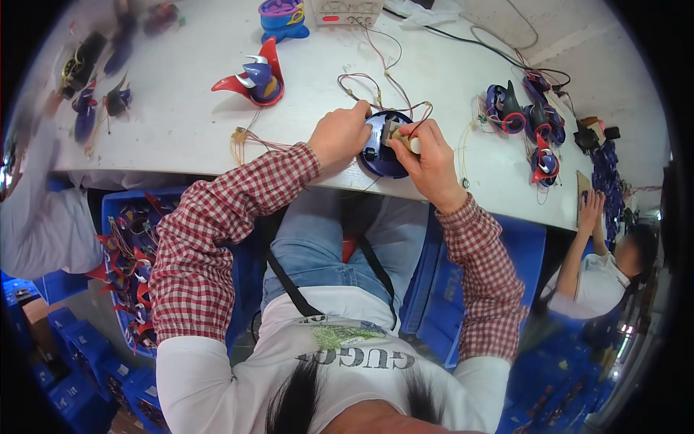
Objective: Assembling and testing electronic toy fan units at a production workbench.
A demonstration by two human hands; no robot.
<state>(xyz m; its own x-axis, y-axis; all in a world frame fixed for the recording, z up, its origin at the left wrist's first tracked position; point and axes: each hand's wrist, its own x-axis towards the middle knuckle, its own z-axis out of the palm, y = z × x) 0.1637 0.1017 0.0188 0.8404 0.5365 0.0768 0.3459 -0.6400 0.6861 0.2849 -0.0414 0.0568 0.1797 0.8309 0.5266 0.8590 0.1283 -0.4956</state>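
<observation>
A round dark blue toy part with thin red wires lies at the near edge of the white table. My left hand grips its left side. My right hand presses on its right side and pinches a small tan piece against it. The wires run from the part up toward a white box at the table's far edge.
A red and blue horned toy piece stands mid-table, with a blue and purple toy behind it. More blue and red pieces sit at the right and far left. A blue bin of parts is below left. A person works at right.
</observation>
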